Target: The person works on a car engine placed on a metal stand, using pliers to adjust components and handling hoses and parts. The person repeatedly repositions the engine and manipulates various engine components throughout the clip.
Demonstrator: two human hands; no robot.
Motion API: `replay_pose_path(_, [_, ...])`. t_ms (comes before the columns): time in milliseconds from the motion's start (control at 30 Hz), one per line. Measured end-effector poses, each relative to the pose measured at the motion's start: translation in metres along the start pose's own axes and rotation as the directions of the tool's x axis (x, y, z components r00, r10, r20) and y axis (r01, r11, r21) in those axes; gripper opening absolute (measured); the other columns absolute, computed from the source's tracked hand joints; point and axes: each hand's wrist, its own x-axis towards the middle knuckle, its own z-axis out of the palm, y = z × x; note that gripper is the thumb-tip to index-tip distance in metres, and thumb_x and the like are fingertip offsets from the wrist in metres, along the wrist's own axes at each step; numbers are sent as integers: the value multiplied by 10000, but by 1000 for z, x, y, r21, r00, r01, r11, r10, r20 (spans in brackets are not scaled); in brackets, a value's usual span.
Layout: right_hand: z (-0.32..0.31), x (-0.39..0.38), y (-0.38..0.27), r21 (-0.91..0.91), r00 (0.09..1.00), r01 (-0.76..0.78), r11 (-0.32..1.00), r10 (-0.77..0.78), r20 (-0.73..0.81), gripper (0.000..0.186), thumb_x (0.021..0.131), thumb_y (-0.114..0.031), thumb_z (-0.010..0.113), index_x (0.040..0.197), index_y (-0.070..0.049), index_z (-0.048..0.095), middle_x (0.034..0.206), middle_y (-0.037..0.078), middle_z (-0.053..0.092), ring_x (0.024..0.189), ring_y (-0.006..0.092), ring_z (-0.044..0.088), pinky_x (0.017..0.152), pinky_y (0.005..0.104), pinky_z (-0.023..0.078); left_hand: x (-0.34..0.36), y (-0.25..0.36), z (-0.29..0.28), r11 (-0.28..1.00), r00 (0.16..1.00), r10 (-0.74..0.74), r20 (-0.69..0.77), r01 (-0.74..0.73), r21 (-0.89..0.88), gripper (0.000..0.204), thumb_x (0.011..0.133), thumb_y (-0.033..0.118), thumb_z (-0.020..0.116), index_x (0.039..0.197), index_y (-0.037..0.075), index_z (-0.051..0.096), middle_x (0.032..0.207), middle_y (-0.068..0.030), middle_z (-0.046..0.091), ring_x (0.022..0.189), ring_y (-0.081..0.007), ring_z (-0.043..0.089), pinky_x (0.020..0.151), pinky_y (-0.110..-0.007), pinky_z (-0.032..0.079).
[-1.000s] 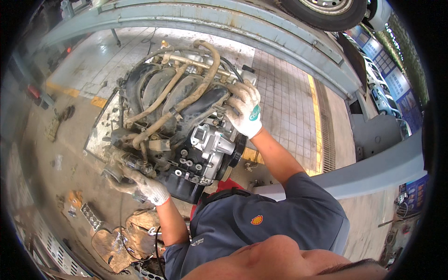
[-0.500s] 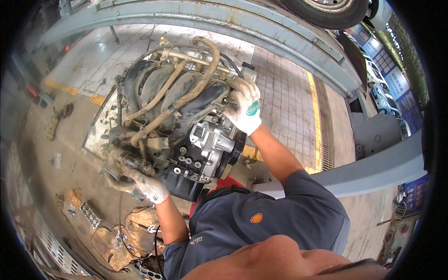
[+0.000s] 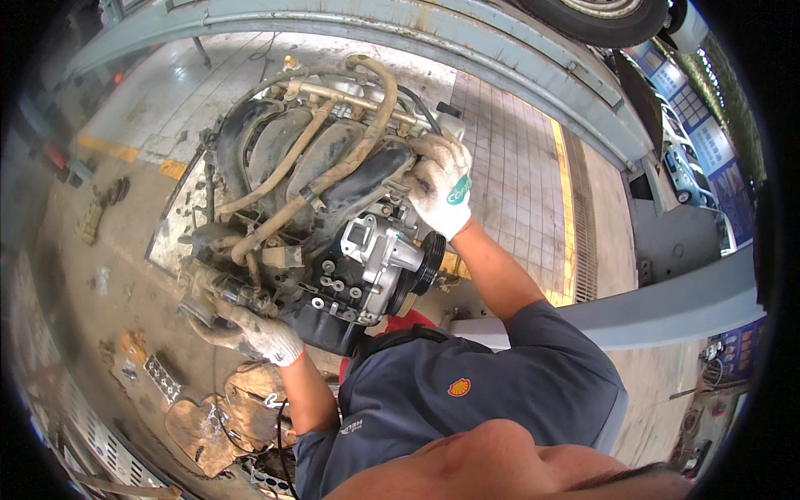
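An engine (image 3: 350,312) with a black block and clean silver housings stands in front of me. A dusty intake manifold (image 3: 310,167), with tan hoses (image 3: 292,196) and a metal rail (image 3: 350,96), covers its top. My left hand (image 3: 254,333), in a dirty white glove, grips a grimy throttle body (image 3: 208,292) at the manifold's near left end, its fingertips partly hidden. My gloved right hand (image 3: 440,187) is closed on the manifold's right end, just above the black pulley (image 3: 430,262).
Grey lift beams (image 3: 400,42) cross behind and at right (image 3: 650,292). A wheel (image 3: 583,21) hangs at top right. Cardboard (image 3: 192,433), a gasket (image 3: 162,379) and loose parts (image 3: 133,346) lie on the floor at lower left. A drain grate (image 3: 583,275) runs at right.
The manifold's far end and hoses appear slightly higher, and my right hand has shifted a little up and right with them. The surroundings have also shifted slightly in view. Both grips look unchanged.
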Motion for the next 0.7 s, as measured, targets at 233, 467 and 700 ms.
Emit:
replay_pose_path(233, [2,-3,5,-29,996,-40,999,42,75,372,665,-182,862,931,-127,608,1348,78,679,1315,345,599,1171,554,408,-4,-21,0,992,999,-17,47,23,-125,681,1100,306,571,1654,19,298,1666,-233,398,1487,-332,467,1231,-500,402])
replay_pose_path(467, [-12,-5,7,54,994,66,996,-70,86,367,701,-214,862,992,-127,656,1389,118,661,1357,386,571,1204,602,388,-24,-49,-8,914,903,-263,340,347,-213,614,1172,285,244,1734,40,216,1809,-126,215,1655,-302,210,1335,-468,149])
replay_pose_path(700, [-3,-6,2,12,998,14,1000,-15,67,325,682,-73,812,953,-129,641,1314,86,688,1304,372,597,1164,583,417,-7,-9,0,980,992,-55,109,75,-183,601,1119,99,475,1673,46,247,1697,-229,372,1505,-297,481,1254,-429,397])
